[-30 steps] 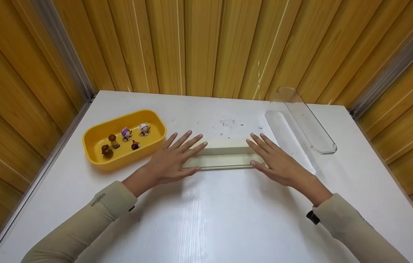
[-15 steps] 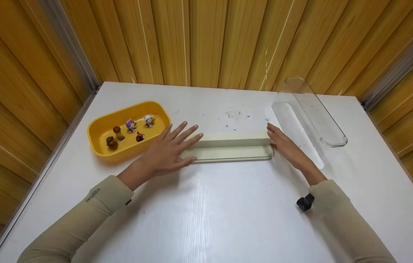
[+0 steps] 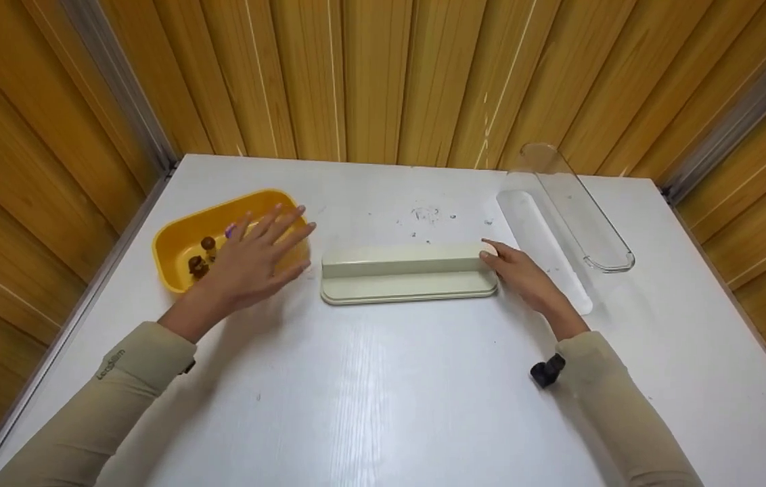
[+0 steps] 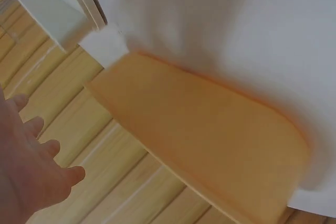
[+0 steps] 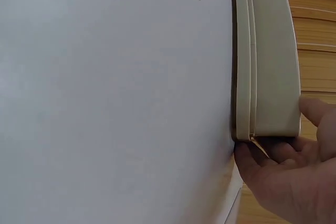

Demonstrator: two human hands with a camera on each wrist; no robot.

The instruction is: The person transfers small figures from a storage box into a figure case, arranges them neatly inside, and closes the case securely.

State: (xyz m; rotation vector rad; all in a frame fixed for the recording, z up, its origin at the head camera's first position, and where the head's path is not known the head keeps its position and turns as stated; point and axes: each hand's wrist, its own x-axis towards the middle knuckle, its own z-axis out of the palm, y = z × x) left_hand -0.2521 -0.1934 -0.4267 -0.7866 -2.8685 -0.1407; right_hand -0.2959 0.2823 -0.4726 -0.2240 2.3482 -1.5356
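My left hand (image 3: 245, 260) hovers spread above the yellow plastic tray (image 3: 170, 237), its fingers hiding part of the inside. Small toy figures show in the tray, among them a brown-haired one (image 3: 208, 245) and a dark brown one (image 3: 197, 266). In the left wrist view, the tray's outer wall (image 4: 199, 129) is blurred, with fingers (image 4: 51, 148) apart from it. A pale green stepped base (image 3: 410, 283) lies on the table. My right hand (image 3: 522, 277) grips its right end, thumb against the upper step and fingers curled round the end, as the right wrist view shows.
Right of the base lie a white rounded strip (image 3: 545, 250) and a clear plastic cover (image 3: 589, 220). Dark smudges (image 3: 425, 214) mark the white table (image 3: 383, 392). Yellow wood-look panels (image 3: 383, 81) stand behind it.
My left hand has left the base's left end and moved left over the tray. The right hand has gone from lying flat over the base's right end to gripping it.
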